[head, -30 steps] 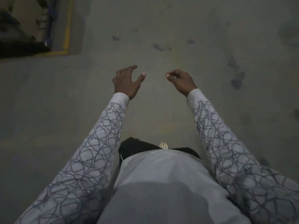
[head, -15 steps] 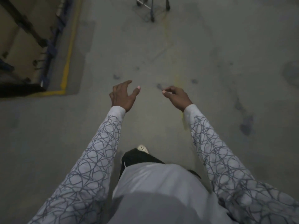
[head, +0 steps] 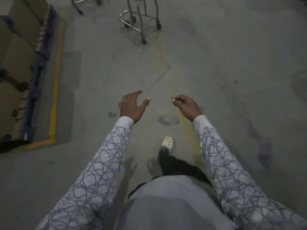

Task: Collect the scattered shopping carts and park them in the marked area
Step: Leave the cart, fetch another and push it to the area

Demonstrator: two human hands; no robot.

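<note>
The lower frame and wheels of a metal shopping cart (head: 141, 20) show at the top middle of the head view; its basket is cut off by the frame edge. Part of a second cart (head: 83, 2) shows at the top left. My left hand (head: 132, 106) is held out in front of me with fingers spread and nothing in it. My right hand (head: 186, 106) is also out in front, fingers curled loosely and apart, holding nothing. Both hands are well short of the carts, over bare concrete floor. A faded yellow line (head: 176, 90) runs along the floor from under the cart toward me.
Stacked cardboard boxes on a blue pallet rack (head: 21, 63) stand at the left, bordered by a yellow floor line (head: 55, 97). My foot in a white clog (head: 167, 141) is stepping forward. Dark stains (head: 166, 121) mark the grey concrete.
The view has tilted and moved forward: the carts have come into sight and grown nearer, and the boxes at the left show more. Both hands stay out in front, holding nothing.
</note>
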